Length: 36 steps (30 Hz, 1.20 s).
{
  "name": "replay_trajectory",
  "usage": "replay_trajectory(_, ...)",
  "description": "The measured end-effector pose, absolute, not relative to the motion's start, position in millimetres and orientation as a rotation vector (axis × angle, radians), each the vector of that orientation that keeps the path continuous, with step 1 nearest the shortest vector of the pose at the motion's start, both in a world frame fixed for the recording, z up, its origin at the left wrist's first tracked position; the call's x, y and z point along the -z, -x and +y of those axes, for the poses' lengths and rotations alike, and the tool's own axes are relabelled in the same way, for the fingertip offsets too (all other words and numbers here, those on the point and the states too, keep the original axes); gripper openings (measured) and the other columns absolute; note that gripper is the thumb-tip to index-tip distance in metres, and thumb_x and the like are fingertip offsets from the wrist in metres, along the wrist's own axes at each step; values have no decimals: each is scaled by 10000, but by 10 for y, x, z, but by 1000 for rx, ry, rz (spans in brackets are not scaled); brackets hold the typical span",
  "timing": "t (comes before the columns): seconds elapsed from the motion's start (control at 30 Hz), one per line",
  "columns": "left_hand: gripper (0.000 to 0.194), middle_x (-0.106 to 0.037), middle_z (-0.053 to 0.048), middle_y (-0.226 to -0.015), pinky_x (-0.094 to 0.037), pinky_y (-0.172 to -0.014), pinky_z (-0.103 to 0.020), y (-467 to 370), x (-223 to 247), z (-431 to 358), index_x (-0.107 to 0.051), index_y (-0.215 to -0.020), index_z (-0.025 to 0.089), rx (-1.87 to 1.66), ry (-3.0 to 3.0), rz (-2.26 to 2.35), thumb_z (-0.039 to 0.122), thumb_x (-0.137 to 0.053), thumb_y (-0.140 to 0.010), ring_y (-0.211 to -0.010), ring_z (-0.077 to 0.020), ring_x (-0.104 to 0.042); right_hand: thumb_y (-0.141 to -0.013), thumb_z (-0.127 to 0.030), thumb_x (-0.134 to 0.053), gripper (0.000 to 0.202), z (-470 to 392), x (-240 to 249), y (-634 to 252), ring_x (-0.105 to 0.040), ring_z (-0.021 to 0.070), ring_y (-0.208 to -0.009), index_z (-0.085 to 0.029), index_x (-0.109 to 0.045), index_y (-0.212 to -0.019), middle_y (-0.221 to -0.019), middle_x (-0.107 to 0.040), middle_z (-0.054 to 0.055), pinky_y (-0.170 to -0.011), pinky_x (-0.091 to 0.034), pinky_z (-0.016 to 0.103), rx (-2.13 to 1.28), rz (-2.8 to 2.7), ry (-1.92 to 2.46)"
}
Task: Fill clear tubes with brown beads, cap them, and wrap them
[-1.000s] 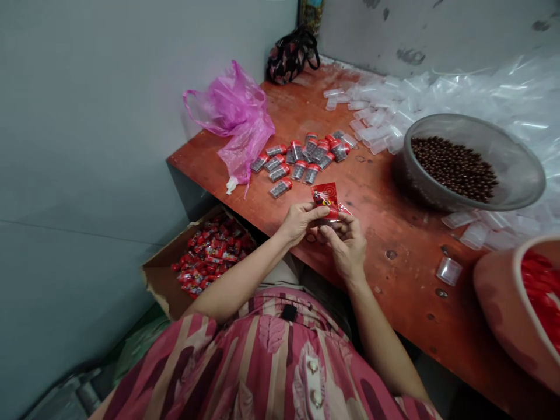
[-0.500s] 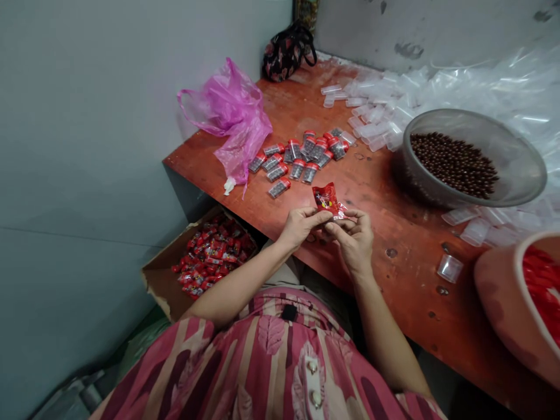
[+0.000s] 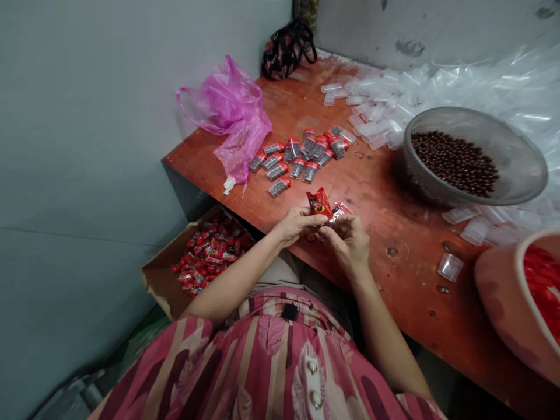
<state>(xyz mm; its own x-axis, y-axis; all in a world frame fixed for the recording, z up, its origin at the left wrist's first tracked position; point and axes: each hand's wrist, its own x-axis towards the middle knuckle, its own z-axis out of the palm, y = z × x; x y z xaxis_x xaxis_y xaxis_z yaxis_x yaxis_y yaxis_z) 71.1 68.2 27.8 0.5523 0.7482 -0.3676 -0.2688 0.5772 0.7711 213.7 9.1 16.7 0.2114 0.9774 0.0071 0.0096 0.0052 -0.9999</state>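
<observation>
Grey walls (image 3: 87, 116) meet behind a worn red-orange table (image 3: 411, 286); reading the clock from the red packet (image 3: 319, 202) held over the table's near edge, the dark flowered bag (image 3: 284, 55) sits between 11 and 12, the pink plastic bag (image 3: 245, 122) near 10:30, and the red-capped containers (image 3: 309, 172) lie loosely grouped from 11 to 12; heaped clear containers (image 3: 378, 131) spread around 1 and 2, with the grey bowl (image 3: 520, 163) of brown balls (image 3: 455, 163) between 2 and 3; the pink tub (image 3: 499, 303) of red pieces (image 3: 545, 286) stands at 4; below the table, toward 8, an open carton (image 3: 160, 283) holds many similar wrapped packets (image 3: 214, 251).

What has changed lies between the hands; the packet, nearly upright and flat-faced a second ago, now leans toward 11 and looks crumpled and fuller; a glossy red-edged piece (image 3: 342, 211) shows apart from it at 3, though I cannot tell whether that is the same wrapper or a second one; the left hand (image 3: 297, 225) pinches the packet's lower part between thumb and fingers; the right hand (image 3: 350, 240) has drawn back inward, its thumb and forefinger pinching near the glossy piece, its other fingers curled; the red-capped group looks unchanged, so the work seems confined to regripping and turning this wrapping, with nothing yet let go.
</observation>
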Motion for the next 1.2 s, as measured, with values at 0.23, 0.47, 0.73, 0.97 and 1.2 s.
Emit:
replay_trajectory(0.23,421,-631,-24,-574,-417,-452,-233,-760,-298,696,-658,-726,76,-750,-654,832,402,-846,-535,-457,-107,-559,-693,-368,-762,379,98,-189,-2050,-617,121,-518,-241,-430,-822,-640,-609,-79,-442,-524,232,-1220,-963,1219)
replay_trajectory(0.47,381,-603,-6,-518,-401,-451,-216,-909,-208,478,-649,-677,92,-885,-721,885,436,-796,-605,-432,-93,-546,-691,-336,-767,343,126,-141,-2118,-610,114,-529,-237,-471,-834,-649,-624,-73,-518,-531,247,-1060,-1025,1287)
replay_trajectory(0.73,379,-595,-9,-536,-455,-505,-236,-836,-250,493,-627,-635,96,-930,-522,842,423,-811,-579,-477,-97,-547,-659,-350,-791,353,58,-91,-2016,-643,118,-575,-225,-524,-853,-683,-656,-55,-600,-561,265,-1251,-815,1159)
replay_trajectory(0.97,344,-629,-19,-584,-488,-569,-206,-884,-256,353,-657,-625,75,-917,-469,771,332,-863,-526,-527,-76,-571,-680,-355,-786,321,37,-120,-2062,-629,113,-560,-220,-566,-870,-670,-643,-54,-592,-554,267,-1188,-836,1193)
replay_trajectory(1.2,387,-728,-98,-986,-528,-865,-357,-417,-305,14,-709,-864,145,-1293,-428,840,466,-777,-659,-894,-211,-691,-668,-328,-791,322,74,-207,-1992,-669,135,-603,-214,-563,-864,-691,-675,-40,-592,-565,267,-1296,-908,1150)
